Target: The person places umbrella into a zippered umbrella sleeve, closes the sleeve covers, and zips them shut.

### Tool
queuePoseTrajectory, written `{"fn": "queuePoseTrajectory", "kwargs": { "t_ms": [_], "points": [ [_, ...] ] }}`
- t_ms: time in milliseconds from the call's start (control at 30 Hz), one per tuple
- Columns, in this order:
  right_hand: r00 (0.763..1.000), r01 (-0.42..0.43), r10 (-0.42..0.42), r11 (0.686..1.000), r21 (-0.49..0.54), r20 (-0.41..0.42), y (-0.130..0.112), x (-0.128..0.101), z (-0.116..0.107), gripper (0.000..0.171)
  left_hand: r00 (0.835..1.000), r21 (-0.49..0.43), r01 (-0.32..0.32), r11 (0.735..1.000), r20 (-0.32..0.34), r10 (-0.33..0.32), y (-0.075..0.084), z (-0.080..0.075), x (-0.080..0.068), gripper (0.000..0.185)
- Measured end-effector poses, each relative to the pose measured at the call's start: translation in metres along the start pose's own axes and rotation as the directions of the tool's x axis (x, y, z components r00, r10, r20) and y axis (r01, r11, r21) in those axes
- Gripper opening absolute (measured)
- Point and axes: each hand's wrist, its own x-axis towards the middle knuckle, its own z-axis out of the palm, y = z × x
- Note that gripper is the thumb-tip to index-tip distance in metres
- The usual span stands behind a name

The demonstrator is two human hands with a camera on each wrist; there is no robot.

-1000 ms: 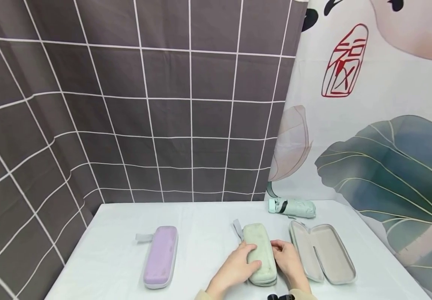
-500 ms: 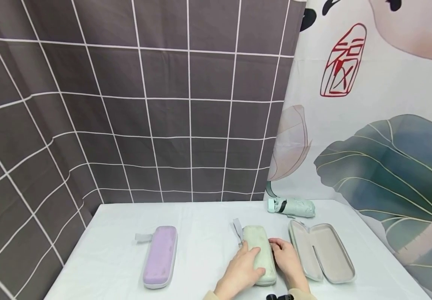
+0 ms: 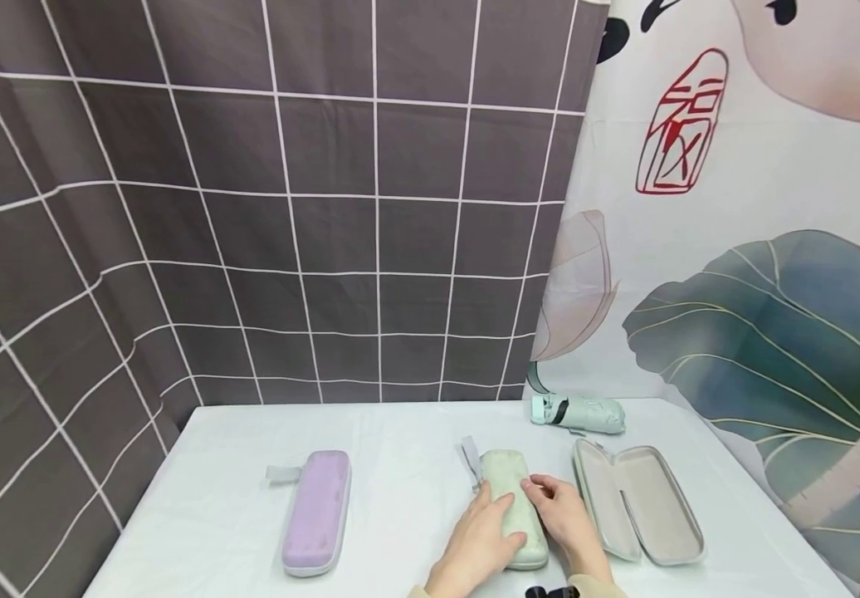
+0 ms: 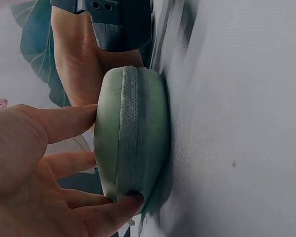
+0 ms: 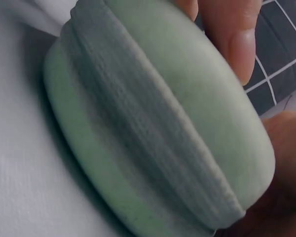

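Now the green case [image 3: 514, 507] lies closed on the white bench [image 3: 400, 498], near the front edge and a little right of the middle, and both hands are on it. Compared with a second ago, the left hand [image 3: 478, 540] has slid further along the left side toward the far end, and the fingers of the right hand [image 3: 560, 515] have come up onto the top, so the case is now framed more tightly from both sides. My judgement is that the hands are settling the case or feeling along its zipper seam, which the left wrist view shows fully closed [image 4: 126, 133]. The left hand lies with fingers nearly straight, touching the side; the right hand has its fingers bent over the top and its thumb below, holding the case lightly.

What is inside the green case cannot be seen. Just to its right, the grey case [image 3: 639, 511] lies opened flat, and both halves show nothing inside. Well to the left, the purple case [image 3: 316, 511] is closed, contents hidden. Farther back on the right, a folded mint umbrella [image 3: 578, 413] lies on the bench, near the curtain.
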Motion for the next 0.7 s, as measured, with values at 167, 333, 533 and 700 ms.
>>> {"fn": "queuePoseTrajectory", "kwargs": {
  "t_ms": [167, 333, 533, 700],
  "points": [
    [1.000, 0.000, 0.000, 1.000, -0.019, -0.014, -0.001, 0.000, 0.001, 0.044, 0.999, 0.000, -0.027, 1.000, 0.035, 0.027, -0.003, -0.007, -0.002, 0.054],
    [1.000, -0.001, 0.001, 1.000, -0.005, -0.026, -0.001, -0.002, 0.002, 0.043, 0.997, -0.026, -0.059, 0.998, 0.038, 0.060, -0.009, -0.017, -0.004, 0.046],
    [0.999, 0.014, -0.016, 0.999, -0.042, -0.045, -0.002, -0.005, 0.001, 0.042, 0.996, -0.049, -0.079, 0.996, -0.042, 0.077, -0.020, -0.026, 0.000, 0.030],
    [0.987, 0.154, -0.158, 0.964, -0.215, -0.006, -0.015, -0.011, -0.005, 0.036, 0.993, -0.061, -0.082, 0.995, -0.094, 0.076, -0.028, -0.033, 0.008, 0.026]
  ]
}}
